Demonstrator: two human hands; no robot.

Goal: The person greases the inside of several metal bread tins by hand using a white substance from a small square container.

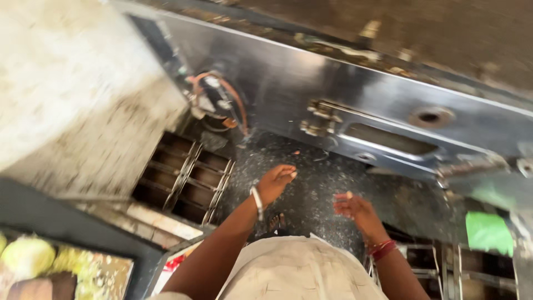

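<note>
My left hand (275, 182) hangs in front of me over the dark speckled floor (311, 183), fingers loosely curled and holding nothing; a white bangle sits on its wrist. My right hand (355, 210) is beside it, a little lower, fingers spread and empty, with red bangles on the wrist. Both hands are near a stainless steel cabinet (333, 100) that has a recessed handle (388, 139) and a latch (321, 118). The picture is blurred by motion.
A pale stone counter (66, 89) fills the left. Under it stand metal wire racks (186, 178). An orange hose with a valve (219, 97) hangs by the cabinet's corner. Green vegetables (33, 258) lie at the bottom left. A green patch (488, 230) shows at the right.
</note>
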